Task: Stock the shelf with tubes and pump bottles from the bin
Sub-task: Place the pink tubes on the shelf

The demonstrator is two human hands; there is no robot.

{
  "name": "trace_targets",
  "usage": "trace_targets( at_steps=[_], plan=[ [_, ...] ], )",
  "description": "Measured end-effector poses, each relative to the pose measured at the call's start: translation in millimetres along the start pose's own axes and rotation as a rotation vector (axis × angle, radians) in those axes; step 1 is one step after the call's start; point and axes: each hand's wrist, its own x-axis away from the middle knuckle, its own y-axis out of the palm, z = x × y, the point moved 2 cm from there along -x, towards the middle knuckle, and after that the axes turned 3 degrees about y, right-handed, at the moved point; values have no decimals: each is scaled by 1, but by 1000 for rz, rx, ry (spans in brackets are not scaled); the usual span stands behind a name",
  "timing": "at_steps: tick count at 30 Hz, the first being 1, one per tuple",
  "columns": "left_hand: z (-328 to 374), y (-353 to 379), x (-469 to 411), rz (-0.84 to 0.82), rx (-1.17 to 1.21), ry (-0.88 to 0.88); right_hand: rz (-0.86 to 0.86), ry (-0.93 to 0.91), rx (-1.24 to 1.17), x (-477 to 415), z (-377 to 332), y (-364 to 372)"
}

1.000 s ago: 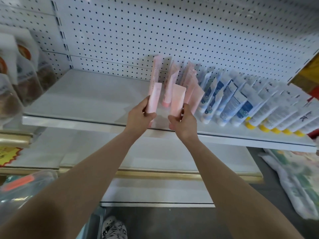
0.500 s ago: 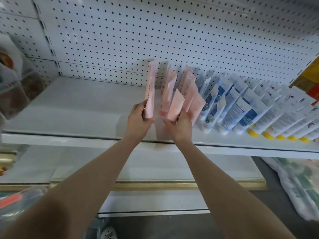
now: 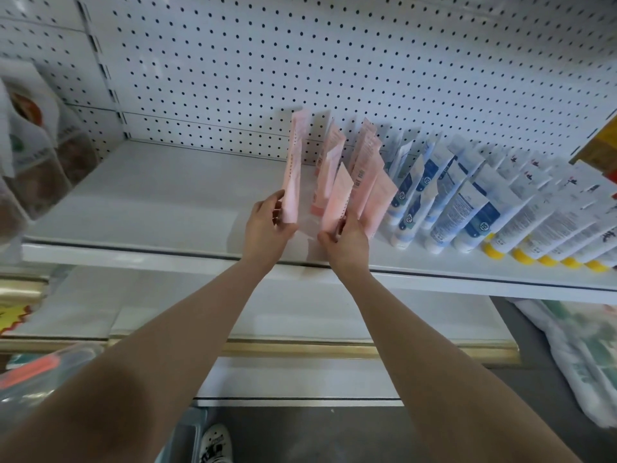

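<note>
A: Pink tubes, both hands busy; left hand point(image 3: 268, 225) has its fingers wrapped round the lower end of one pink tube point(image 3: 293, 172), upright, held at the left edge of the pink group, well apart from nothing but bare shelf point(image 3: 150, 195) on its left.

B: And the right hand point(image 3: 345, 240)?

A: Fingers pinched on the bottom of a second pink tube point(image 3: 337, 205), tilted, just in front of the standing pink row point(image 3: 365, 162); can't tell if either tube's cap touches the shelf yet; hands hide the bottoms.

B: Progress?

A: Judging it partway; right half of the shelf is filled: pink row at centre, blue-and-white tubes point(image 3: 444, 202) beside it, then yellow-capped white tubes point(image 3: 547, 225) out to the right edge, all leaning back toward the pegboard point(image 3: 300, 61); left half of the shelf is bare.

B: Pump bottles?

A: None seen on the shelf; so that part looks undone, as far as this view goes.

B: Bin?

A: A clear container corner point(image 3: 43, 372) shows at lower left with something orange-red in it; blurred, contents unreadable; can't say how much stock is left.

B: So the step in hand?

A: Likely seating these two pink tubes into the group; then more from the bin.
</note>
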Motion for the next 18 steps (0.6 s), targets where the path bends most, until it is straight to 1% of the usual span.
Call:
trace_targets(
  at_steps=[6,12,18],
  plan=[
    [-1,-8,20,10,-30,6,-23,58,-31,21,3,-2],
    [-4,-23,48,13,12,-20,1,54,-52,48,5,-1],
    [-9,-44,63,56,36,-46,8,3,-61,72,-1,6]
  ],
)
